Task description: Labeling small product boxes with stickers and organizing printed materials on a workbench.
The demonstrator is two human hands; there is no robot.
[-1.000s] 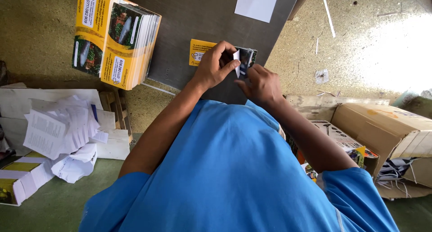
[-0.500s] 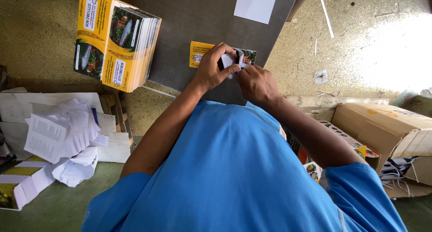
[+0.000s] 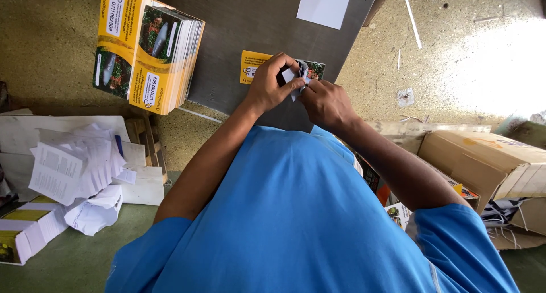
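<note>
My left hand [image 3: 267,85] and right hand [image 3: 325,102] pinch a folded paper slip [image 3: 297,77] between closed fingers [image 3: 290,87], just above the yellow carton [image 3: 254,66] on the tabletop [image 3: 239,20]. The slip pokes out at twelve o'clock from my fingertips; a loose pinch could let it unfold or slide.

My dark grey tabletop [image 3: 239,20] across the frame's upper middle, stack of yellow flat cartons [image 3: 149,48] at its upper-left edge, white paper sheet [image 3: 325,3] top centre, one yellow flat carton [image 3: 253,65] lying mid-frame.
</note>
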